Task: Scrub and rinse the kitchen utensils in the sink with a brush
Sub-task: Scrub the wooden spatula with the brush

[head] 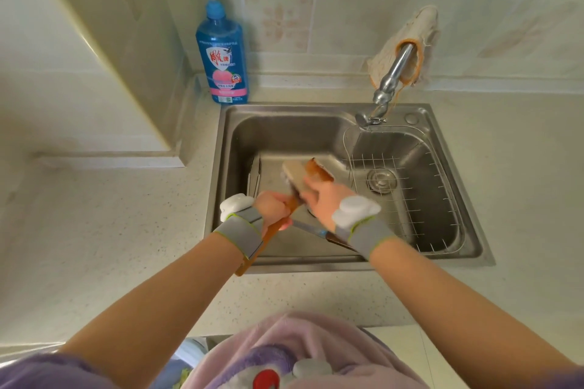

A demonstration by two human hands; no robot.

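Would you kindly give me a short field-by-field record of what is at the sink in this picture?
left hand: grips the long handle of a wooden utensil
right hand: holds a beige brush against that utensil's brown head
metal utensil: blade shows just below the hands
sink: steel, with a wire basket in its right side
faucet: cloth draped over it; no water visible
soap bottle: blue, on the counter at the sink's back left corner

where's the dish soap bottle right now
In the head view the blue dish soap bottle stands upright on the counter against the tiled wall, just behind the back-left corner of the sink, left of the faucet.
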